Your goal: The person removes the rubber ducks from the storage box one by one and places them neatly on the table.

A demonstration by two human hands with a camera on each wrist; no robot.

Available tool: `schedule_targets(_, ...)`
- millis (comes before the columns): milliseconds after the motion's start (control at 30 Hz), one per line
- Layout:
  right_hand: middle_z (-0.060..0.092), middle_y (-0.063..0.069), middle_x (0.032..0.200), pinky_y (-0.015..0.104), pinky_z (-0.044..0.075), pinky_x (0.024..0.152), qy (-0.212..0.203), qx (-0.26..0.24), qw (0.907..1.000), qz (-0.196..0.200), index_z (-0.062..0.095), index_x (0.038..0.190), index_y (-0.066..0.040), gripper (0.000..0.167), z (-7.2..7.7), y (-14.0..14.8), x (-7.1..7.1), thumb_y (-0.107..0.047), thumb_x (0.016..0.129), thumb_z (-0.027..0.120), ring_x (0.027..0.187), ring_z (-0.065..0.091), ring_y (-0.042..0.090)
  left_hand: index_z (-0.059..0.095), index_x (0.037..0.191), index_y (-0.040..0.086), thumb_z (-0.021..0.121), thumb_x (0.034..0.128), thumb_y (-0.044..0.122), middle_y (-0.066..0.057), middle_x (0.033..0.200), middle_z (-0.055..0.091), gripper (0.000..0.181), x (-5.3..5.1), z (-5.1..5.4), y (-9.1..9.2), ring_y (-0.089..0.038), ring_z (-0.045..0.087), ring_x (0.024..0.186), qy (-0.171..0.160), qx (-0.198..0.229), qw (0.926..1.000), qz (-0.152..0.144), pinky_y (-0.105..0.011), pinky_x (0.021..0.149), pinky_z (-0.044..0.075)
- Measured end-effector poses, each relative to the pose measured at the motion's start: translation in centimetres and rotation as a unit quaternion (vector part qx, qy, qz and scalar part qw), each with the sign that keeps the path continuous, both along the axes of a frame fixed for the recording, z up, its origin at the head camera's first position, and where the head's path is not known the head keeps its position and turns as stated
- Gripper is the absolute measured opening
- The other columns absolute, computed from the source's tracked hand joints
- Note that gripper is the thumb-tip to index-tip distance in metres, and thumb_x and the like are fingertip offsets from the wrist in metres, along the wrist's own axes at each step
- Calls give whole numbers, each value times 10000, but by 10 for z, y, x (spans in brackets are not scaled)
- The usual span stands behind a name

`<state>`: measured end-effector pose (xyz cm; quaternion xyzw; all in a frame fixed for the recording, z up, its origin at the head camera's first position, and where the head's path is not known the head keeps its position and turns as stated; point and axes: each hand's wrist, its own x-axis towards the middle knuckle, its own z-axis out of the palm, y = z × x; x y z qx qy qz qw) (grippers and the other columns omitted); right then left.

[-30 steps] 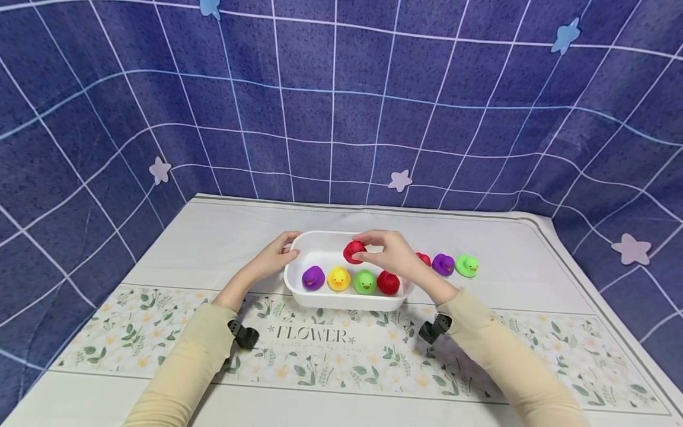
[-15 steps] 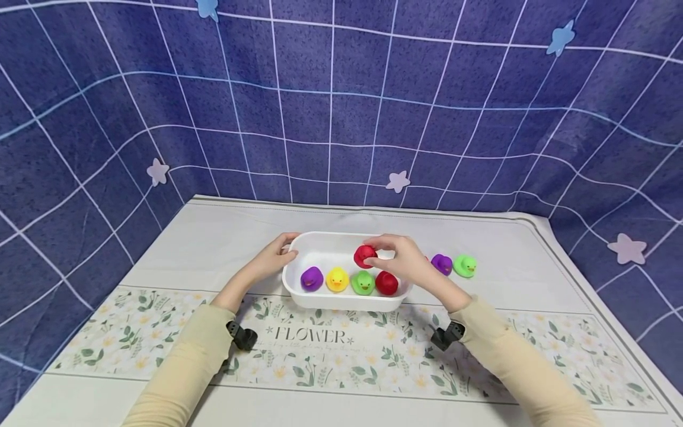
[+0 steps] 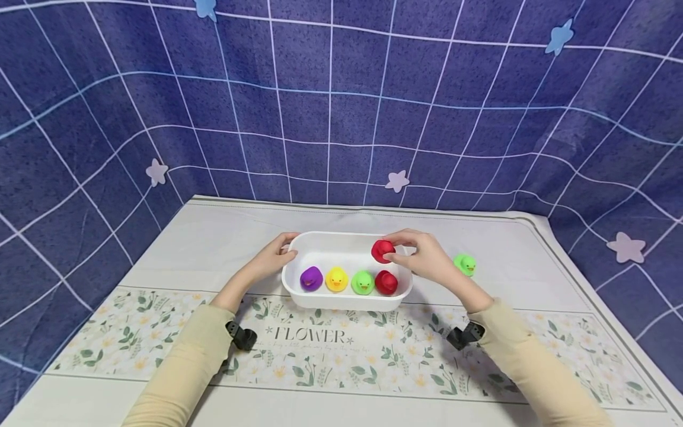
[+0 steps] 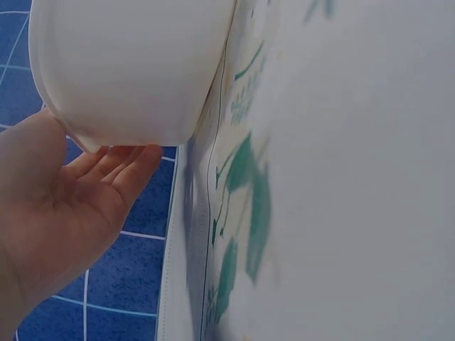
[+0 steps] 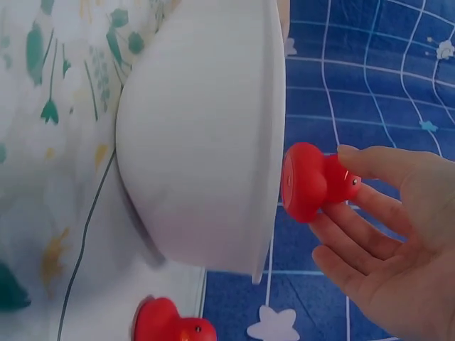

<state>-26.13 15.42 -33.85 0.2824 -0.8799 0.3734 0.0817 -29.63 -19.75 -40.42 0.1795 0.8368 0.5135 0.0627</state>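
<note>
A white plastic tub stands on the table. My left hand grips its left end, thumb over the rim and fingers outside. Between thumb and fingers of my right hand is a red rubber duck, held above the tub's right end. In the right wrist view that held duck is apart from the tub's rim. Along the near wall inside the tub sit a purple duck, a yellow duck, a green duck and another red duck.
A green duck lies on the table right of the tub. One more red duck shows beside the tub in the right wrist view; my right hand hides it in the head view. A blue grid-patterned curtain hangs behind the table.
My right hand has moved right with the red duck, from mid-tub to the right end. It now covers the purple and red ducks on the table. The left hand stays put.
</note>
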Motion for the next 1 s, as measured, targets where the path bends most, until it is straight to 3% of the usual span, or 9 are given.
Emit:
schedule_targets(133, 684, 85, 1087, 443, 574, 790, -81, -84, 9999, -108, 681, 1116, -82, 327, -2, 9, 0, -156, 802, 732, 1024, 634, 270, 259, 1420, -51, 436, 973, 91, -305, 1421, 335, 501, 1, 0, 1, -445, 477, 1216, -25, -3, 10000, 26, -455, 967, 493)
schedule_targets(300, 685, 131, 1077, 472, 523, 918, -111, -179, 9995, -224, 661, 1123, -31, 349, -6, 19, 0, -123, 796, 738, 1027, 639, 311, 257, 1419, -56, 436, 970, 84, -308, 1422, 330, 503, 0, -2, 0, -448, 470, 1222, -8, 12, 10000, 0, -453, 973, 489)
schedule_targets(667, 682, 140, 1080, 440, 527, 923, 16, -79, 9989, -461, 654, 1118, -11, 343, -9, 36, -2, -106, 798, 732, 1024, 632, 323, 263, 1417, -56, 439, 973, 79, -306, 1420, 335, 497, -1, -2, -1, -451, 471, 1220, 24, 124, 9999, -45, -457, 963, 496)
schedule_targets(1000, 666, 192, 1107, 499, 518, 912, -125, -1, 9983, -565, 632, 1149, 19, 352, -11, 52, -5, -79, 819, 703, 1039, 621, 373, 265, 1414, -63, 442, 969, 78, -307, 1421, 331, 499, 0, 0, -1, -457, 481, 1205, -3, 164, 9999, -47, -437, 932, 520)
